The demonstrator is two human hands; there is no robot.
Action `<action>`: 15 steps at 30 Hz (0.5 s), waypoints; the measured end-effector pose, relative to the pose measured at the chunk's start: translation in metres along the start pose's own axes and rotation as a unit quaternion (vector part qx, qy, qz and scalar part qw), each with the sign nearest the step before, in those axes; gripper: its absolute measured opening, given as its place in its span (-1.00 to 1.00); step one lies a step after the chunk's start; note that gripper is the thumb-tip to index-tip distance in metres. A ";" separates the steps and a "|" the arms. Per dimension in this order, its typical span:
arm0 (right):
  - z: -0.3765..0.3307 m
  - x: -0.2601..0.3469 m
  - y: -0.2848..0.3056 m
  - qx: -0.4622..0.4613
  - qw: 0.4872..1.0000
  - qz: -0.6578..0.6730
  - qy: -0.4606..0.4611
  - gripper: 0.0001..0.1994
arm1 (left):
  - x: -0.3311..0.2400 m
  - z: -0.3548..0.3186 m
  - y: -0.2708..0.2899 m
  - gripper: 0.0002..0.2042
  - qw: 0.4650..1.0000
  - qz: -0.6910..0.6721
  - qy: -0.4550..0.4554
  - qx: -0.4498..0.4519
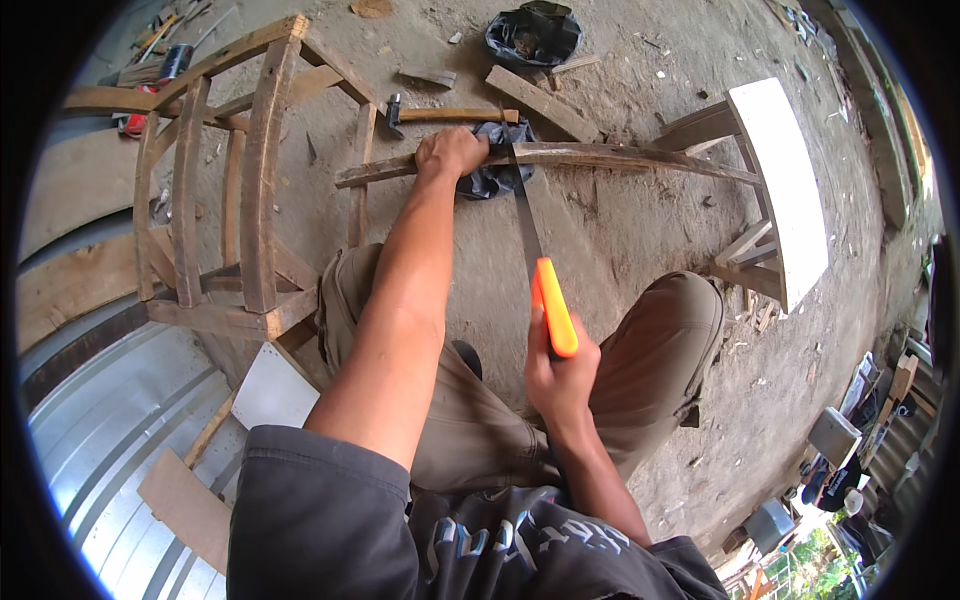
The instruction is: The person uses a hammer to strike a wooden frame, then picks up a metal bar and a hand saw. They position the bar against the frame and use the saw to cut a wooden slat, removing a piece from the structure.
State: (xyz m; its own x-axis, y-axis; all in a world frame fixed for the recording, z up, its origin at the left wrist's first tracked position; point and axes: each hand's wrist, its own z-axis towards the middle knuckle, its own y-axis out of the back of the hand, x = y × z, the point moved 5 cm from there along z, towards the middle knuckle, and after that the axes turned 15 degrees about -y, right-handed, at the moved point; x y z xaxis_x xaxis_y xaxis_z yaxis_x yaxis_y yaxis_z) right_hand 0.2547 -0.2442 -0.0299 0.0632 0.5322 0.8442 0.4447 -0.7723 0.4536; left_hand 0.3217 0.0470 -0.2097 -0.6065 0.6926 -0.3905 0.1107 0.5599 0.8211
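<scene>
A long wooden board (600, 154) lies crosswise in front of me, its right end reaching a low stool with a white top (785, 190). Toward its left end, my left hand (453, 152) is closed over the board. My right hand (562, 375) grips the orange handle of a handsaw (527, 225). The saw's dark blade crosses the board just right of my left hand. Beneath the board there, a crumpled dark plastic bag (496, 180) shows. A hammer (450, 115) with a wooden handle lies on the ground beyond my left hand.
At left stands a wooden frame (262, 170) of upright slats, close to my left knee. A loose plank (545, 103) and a black plastic bag (533, 35) lie farther off. Corrugated metal sheet (130, 450) is at lower left, and assorted clutter (835, 440) sits at lower right.
</scene>
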 end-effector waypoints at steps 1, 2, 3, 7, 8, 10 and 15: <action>0.014 0.004 -0.007 0.008 1.000 -0.007 -0.010 -0.78 | 0.001 0.003 0.002 -0.48 1.000 -0.002 -0.002 0.004; 0.027 0.007 -0.015 0.016 1.000 -0.012 -0.023 -0.78 | 0.001 0.002 0.002 -0.48 1.000 0.002 -0.004 0.000; 0.034 0.007 -0.019 0.024 0.999 -0.016 -0.035 -0.78 | 0.001 0.002 0.001 -0.47 1.000 0.006 -0.006 -0.005; -0.008 0.005 0.005 -0.014 1.000 0.004 0.018 -0.75 | -0.002 0.000 -0.001 -0.47 1.000 0.014 -0.002 -0.003; -0.001 0.004 0.000 0.002 1.000 -0.012 -0.006 -0.76 | -0.001 0.002 0.002 -0.47 1.000 0.009 0.008 0.003; 0.020 0.007 -0.013 0.030 0.997 -0.047 -0.052 -0.77 | 0.002 0.006 0.002 -0.47 1.000 0.003 0.009 0.003; -0.004 0.005 0.005 0.008 1.000 -0.004 -0.003 -0.76 | -0.003 -0.002 0.000 -0.48 1.000 0.014 0.007 0.001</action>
State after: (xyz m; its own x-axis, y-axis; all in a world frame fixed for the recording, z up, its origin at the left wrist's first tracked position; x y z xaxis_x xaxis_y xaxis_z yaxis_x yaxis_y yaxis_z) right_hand 0.2534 -0.2464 -0.0220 0.0640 0.5404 0.8389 0.4592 -0.7623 0.4561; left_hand 0.3217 0.0442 -0.2076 -0.6134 0.7022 -0.3614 0.1289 0.5405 0.8314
